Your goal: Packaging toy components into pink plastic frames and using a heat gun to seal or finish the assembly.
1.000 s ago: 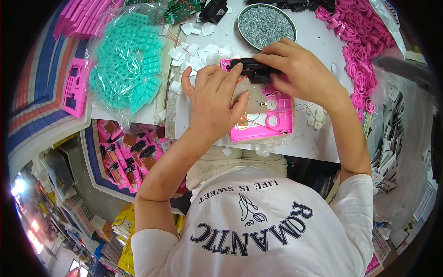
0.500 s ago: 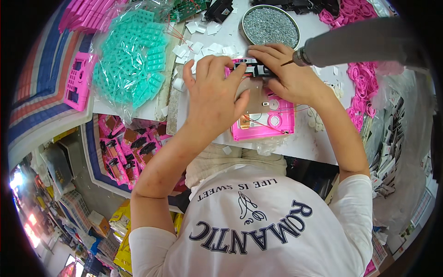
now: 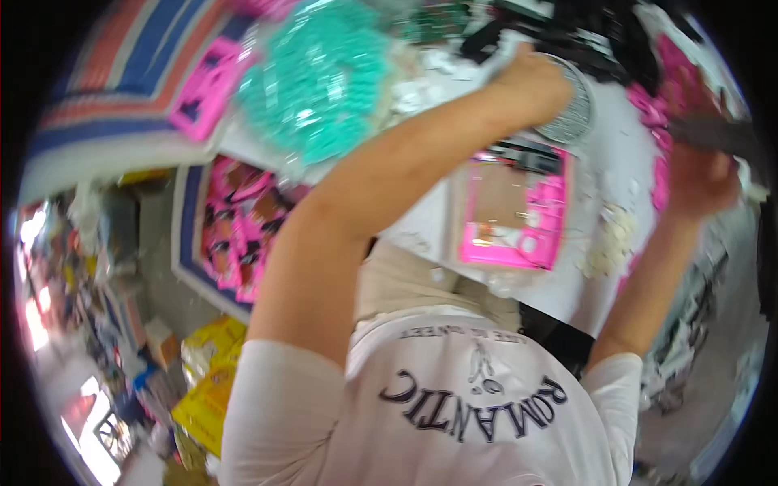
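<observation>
A pink plastic casing (image 3: pixel 553 231) lies on the white table in front of me. A brown board (image 3: pixel 496 194) and a black mechanism (image 3: pixel 531 155) sit in it. My left hand (image 3: pixel 535 87) is over the left part of a round tin of small grey metal pieces (image 3: pixel 574 113); its fingers are smeared by motion. On the far right, my right hand (image 3: pixel 703 178) is beside a hanging grey screwdriver-like tool (image 3: pixel 713 134) and pink parts. Blur hides whether it grips the tool. Neither hand touches the casing.
A clear bag of turquoise pieces (image 3: pixel 320 85) lies to the left, near another pink casing (image 3: pixel 207 89). Pink assemblies (image 3: pixel 243 235) fill a container below the table's left side. Black parts (image 3: pixel 592 36) are heaped at the back, and pale pieces (image 3: pixel 612 239) lie right of the casing.
Both hands have left the casing. My left hand moved right and away from me to the tin; my right hand swung far right toward the tool. The whole view has shifted.
</observation>
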A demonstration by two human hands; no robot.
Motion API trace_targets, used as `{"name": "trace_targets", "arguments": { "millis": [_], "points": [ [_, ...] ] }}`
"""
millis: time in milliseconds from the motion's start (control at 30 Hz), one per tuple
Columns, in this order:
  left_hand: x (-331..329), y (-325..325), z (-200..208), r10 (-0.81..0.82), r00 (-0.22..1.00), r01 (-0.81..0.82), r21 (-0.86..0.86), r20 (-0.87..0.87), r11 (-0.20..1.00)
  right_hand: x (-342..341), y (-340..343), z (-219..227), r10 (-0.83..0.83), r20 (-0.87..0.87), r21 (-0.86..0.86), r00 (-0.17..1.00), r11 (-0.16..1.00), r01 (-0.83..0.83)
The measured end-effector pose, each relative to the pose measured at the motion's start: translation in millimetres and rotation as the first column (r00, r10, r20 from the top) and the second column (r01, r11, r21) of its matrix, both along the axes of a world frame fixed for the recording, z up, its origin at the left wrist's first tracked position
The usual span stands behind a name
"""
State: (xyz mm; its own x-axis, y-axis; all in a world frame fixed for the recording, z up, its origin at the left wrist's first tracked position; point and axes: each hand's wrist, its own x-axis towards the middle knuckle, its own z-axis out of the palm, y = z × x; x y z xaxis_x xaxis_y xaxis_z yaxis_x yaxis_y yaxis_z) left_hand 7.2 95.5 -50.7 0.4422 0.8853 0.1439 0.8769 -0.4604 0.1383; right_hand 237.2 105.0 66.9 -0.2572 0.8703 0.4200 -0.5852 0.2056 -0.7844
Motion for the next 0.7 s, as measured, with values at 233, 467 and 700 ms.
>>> {"name": "trace_targets", "arguments": {
  "millis": [233, 467, 700],
  "points": [
    [-0.6, -22.0, 33.8, 0.181, 0.951, -0.107, -0.281, 0.252, 0.954, 76.4, 61.2, -7.8, 0.229, 0.672, 0.053, 0.705, 0.934, -0.354],
    [1.8, -141.6, 45.4, 0.000, 0.791, 0.027, -0.035, 0.612, 0.999, 16.1, -31.6, 15.9, 0.289, 0.517, 0.026, 0.806, 0.935, -0.352],
    [0.1, -172.0, 33.9, -0.062, 0.699, -0.057, 0.143, 0.712, 0.988, -46.3, -113.6, 11.7, 0.179, 0.224, 0.169, 0.958, 0.961, -0.219]
  ]
}}
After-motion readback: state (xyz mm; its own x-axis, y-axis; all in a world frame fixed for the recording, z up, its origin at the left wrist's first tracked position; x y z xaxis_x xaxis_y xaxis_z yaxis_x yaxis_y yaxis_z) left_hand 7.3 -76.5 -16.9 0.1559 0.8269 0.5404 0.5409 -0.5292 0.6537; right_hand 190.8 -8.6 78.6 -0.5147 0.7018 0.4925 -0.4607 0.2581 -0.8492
